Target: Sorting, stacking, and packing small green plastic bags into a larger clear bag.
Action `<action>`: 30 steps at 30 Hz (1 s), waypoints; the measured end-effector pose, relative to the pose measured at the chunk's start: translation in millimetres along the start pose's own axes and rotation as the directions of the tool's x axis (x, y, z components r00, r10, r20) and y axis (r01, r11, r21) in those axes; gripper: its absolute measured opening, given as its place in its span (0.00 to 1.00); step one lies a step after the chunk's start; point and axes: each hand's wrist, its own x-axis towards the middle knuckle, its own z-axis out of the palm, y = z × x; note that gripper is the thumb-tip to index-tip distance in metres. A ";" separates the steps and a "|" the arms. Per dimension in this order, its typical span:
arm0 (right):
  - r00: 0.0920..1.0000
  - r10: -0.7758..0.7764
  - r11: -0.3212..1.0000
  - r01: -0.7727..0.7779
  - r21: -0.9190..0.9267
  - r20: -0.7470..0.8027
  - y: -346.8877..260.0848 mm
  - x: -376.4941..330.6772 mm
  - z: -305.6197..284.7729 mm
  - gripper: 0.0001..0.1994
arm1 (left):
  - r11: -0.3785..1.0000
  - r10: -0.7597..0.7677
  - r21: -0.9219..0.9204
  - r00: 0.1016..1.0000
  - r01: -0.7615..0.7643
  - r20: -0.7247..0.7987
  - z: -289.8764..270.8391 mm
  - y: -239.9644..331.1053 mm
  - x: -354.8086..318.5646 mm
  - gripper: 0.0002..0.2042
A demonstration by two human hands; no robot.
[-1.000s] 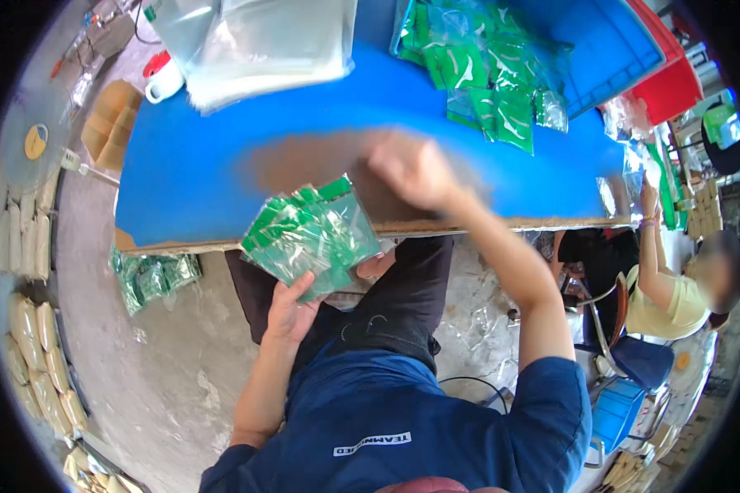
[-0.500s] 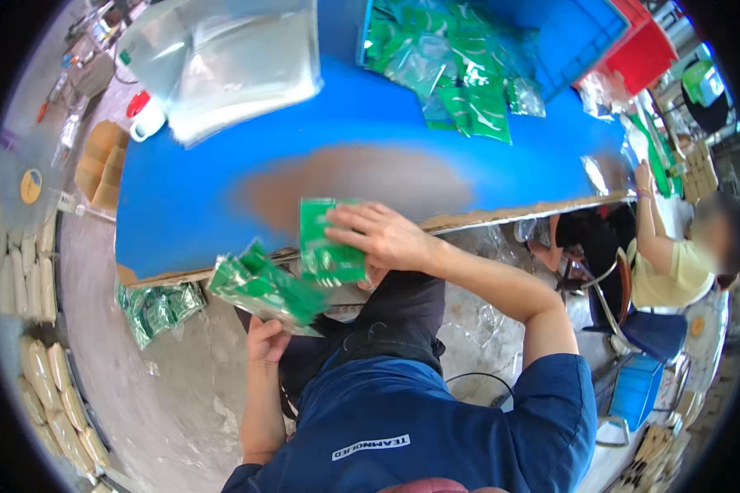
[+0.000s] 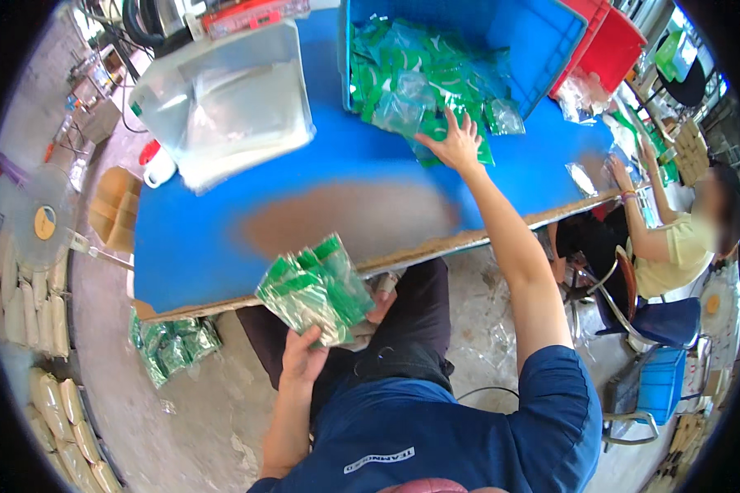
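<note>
My left hand (image 3: 302, 359) grips the lower edge of a clear plastic bag (image 3: 325, 322) over my lap, just off the table's front edge. Several green packets (image 3: 292, 275) show in and at the top of this bag. My right hand (image 3: 459, 148) reaches far forward, fingers spread, over a heap of green packets (image 3: 403, 70) that spills from a tipped blue crate (image 3: 543, 49). No packet shows in its grasp. Its fingertips are at the heap's near edge; whether they touch a packet I cannot tell.
A blue tabletop (image 3: 197, 238) has a worn brown patch. At its back left, a grey bin (image 3: 296, 90) holds clear bags, with a white mug (image 3: 160, 168) beside it. More green packets (image 3: 173, 349) lie below the table. A co-worker (image 3: 666, 246) sits at right, near a red crate (image 3: 617, 49).
My right hand has moved from beside the bag, where it held a green packet, forward to the heap, and is now spread. My left hand has shifted rightward with the bag.
</note>
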 end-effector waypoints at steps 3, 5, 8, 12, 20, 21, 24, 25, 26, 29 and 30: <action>0.959 0.151 0.985 -0.128 -0.113 0.238 -5.4 14.6 11.6 0.51 | 1.000 0.001 -0.010 1.000 -0.001 0.000 -4.1 0.3 -10.2 0.33; 0.977 -0.113 0.993 0.118 -0.012 0.182 -21.4 13.9 27.6 0.50 | 1.000 -0.002 -0.003 1.000 0.002 -0.001 -5.4 1.5 -14.0 0.33; 0.892 -0.068 0.993 0.106 -0.061 0.447 -69.4 -19.9 40.7 0.47 | 1.000 -0.011 -0.017 1.000 0.010 -0.014 -17.4 0.2 -22.3 0.33; 0.844 -0.467 0.884 0.456 0.104 0.266 -145.0 -111.9 -1.5 0.37 | 0.997 0.042 -0.059 0.990 -0.050 -0.133 -21.2 0.9 -21.8 0.33; 0.623 -0.732 0.591 0.381 0.711 0.275 -163.6 -174.7 -54.0 0.19 | 0.984 0.065 -0.151 0.975 -0.099 -0.213 6.4 -4.2 8.7 0.27; 0.687 -0.658 0.565 0.178 0.805 0.310 -162.5 -170.0 -52.0 0.17 | 0.986 0.080 -0.130 0.975 -0.108 -0.206 14.4 -2.7 9.6 0.26; 0.740 -0.564 0.560 0.017 0.828 0.367 -163.4 -163.4 -54.0 0.14 | 0.983 0.099 -0.133 0.974 -0.128 -0.202 16.0 0.8 10.5 0.26; 0.770 -0.557 0.563 0.073 0.823 0.312 -161.8 -160.6 -50.0 0.14 | 0.981 0.090 -0.154 0.977 -0.121 -0.194 15.8 1.3 10.4 0.25; 0.767 -0.582 0.589 0.167 0.790 0.272 -160.5 -158.0 -45.2 0.11 | 0.979 0.099 -0.156 0.976 -0.130 -0.193 16.0 3.5 8.4 0.25; 0.751 -0.644 0.625 0.407 0.666 0.146 -148.5 -139.6 -15.2 0.09 | 0.977 0.113 -0.155 0.975 -0.144 -0.191 12.3 10.3 -2.6 0.26; 0.785 -0.601 0.672 0.393 0.628 0.152 -147.3 -130.2 -9.9 0.09 | 0.975 0.130 -0.152 0.969 -0.164 -0.211 8.3 11.5 -7.3 0.27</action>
